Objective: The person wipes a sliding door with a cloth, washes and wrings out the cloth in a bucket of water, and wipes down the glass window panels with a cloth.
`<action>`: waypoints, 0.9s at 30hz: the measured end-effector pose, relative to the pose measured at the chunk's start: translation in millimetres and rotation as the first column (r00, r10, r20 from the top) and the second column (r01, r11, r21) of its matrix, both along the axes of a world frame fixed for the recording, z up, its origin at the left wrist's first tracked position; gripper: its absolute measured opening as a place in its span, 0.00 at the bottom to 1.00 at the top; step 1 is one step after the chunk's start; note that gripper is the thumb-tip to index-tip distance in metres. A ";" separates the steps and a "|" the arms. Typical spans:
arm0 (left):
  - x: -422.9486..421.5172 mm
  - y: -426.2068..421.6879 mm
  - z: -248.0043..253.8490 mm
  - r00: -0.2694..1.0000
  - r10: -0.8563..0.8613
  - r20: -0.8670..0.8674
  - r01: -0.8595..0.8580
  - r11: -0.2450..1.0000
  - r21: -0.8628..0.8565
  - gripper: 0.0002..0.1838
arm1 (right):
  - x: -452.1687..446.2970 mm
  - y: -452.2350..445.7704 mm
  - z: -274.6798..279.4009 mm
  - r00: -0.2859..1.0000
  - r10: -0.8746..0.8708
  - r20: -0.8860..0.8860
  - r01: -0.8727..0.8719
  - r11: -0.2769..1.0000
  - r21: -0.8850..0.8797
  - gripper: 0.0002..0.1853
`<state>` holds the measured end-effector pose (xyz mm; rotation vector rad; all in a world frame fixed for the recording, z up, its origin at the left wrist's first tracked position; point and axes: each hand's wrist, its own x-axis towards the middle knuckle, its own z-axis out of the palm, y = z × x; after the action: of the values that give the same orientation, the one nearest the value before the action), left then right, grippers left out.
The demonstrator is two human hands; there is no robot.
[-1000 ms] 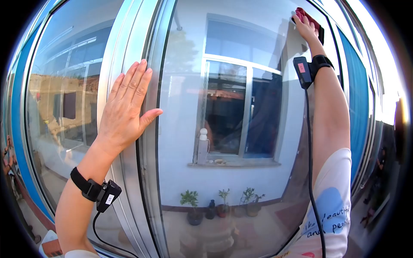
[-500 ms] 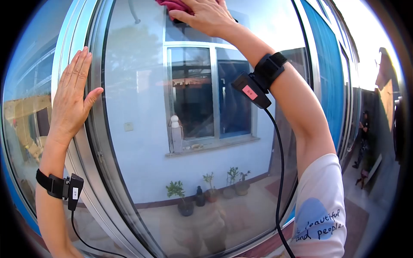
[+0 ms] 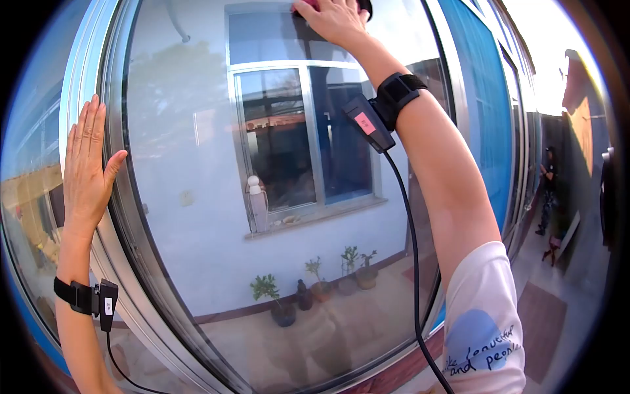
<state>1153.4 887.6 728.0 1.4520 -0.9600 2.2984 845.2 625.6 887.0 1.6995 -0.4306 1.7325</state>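
Note:
My left hand (image 3: 86,172) lies flat against the silver window frame (image 3: 118,217), fingers together pointing up and thumb apart. Near the top of the glass pane (image 3: 190,262), my right hand (image 3: 336,20) presses a red cloth (image 3: 308,5), which is mostly hidden under the palm and cut off by the upper edge of the view. Each wrist wears a black strap with a small sensor box and a cable.
Through the glass appear a white wall, an inner window (image 3: 305,138) and several potted plants (image 3: 266,287). Blue panels (image 3: 482,98) line the right side. A person (image 3: 548,190) stands in the passage at far right.
My right hand has gone with the cloth from the pane's upper right corner leftward, then slightly back right. My left hand remains on the frame, as the view has shifted right.

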 end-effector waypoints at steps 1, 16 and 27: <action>-11.4 -7.4 0.4 1.000 -0.001 0.007 0.001 1.000 0.006 0.42 | 8.0 8.3 -4.3 0.993 0.011 -0.116 -0.025 0.993 -0.117 0.37; -111.9 -50.3 42.1 0.988 -0.001 -0.151 -0.022 0.988 -0.154 0.40 | -235.2 -126.8 63.0 0.996 -0.011 -0.093 0.016 0.999 0.052 0.41; -82.5 -57.9 36.3 0.945 -0.143 -0.294 0.087 0.977 -0.195 0.38 | -250.6 -171.4 24.1 0.968 -0.206 -0.143 0.178 0.966 -0.187 0.42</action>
<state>1070.9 829.7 764.3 1.5693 -0.7068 1.9445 594.6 454.2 911.1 1.6021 -0.3489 1.4380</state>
